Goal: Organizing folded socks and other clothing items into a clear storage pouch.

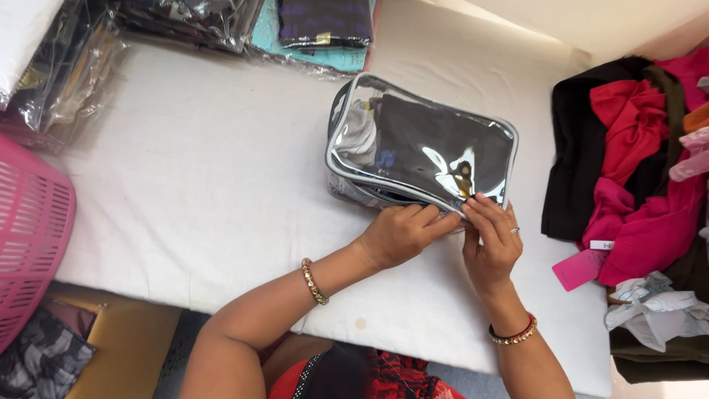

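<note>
Head view, looking down on a white, slightly nubbly padded table [207, 177]. Near its middle, towards the right, lies a clear plastic zip pouch [421, 144], rectangular with rounded corners, its edges piped in pale grey and its glossy top panel throwing bright glare. Dark folded fabric fills most of the interior; a paler piece shows at the left end. Both hands meet at the pouch's near edge. The left hand [402, 233] lies palm-down with its fingers [436, 219] closed lightly over the seam, pressing the rim. The right hand [493, 240] pinches a small part of that same edge between thumb and forefinger, apparently the zip pull, though the pull itself is hidden. The pouch looks already packed, and the near side seems largely closed up to the hands; whether the last stretch at the right corner is shut cannot be told. Each wrist carries beaded bangles, and the right hand a ring. A heap of loose garments [635, 162] in red, magenta and black, soft and crumpled, lies at the right with a pink tag. Flat cellophane-wrapped packets [221, 22] line the far edge, and a pink slotted plastic basket [29, 229] stands at the left.
</note>
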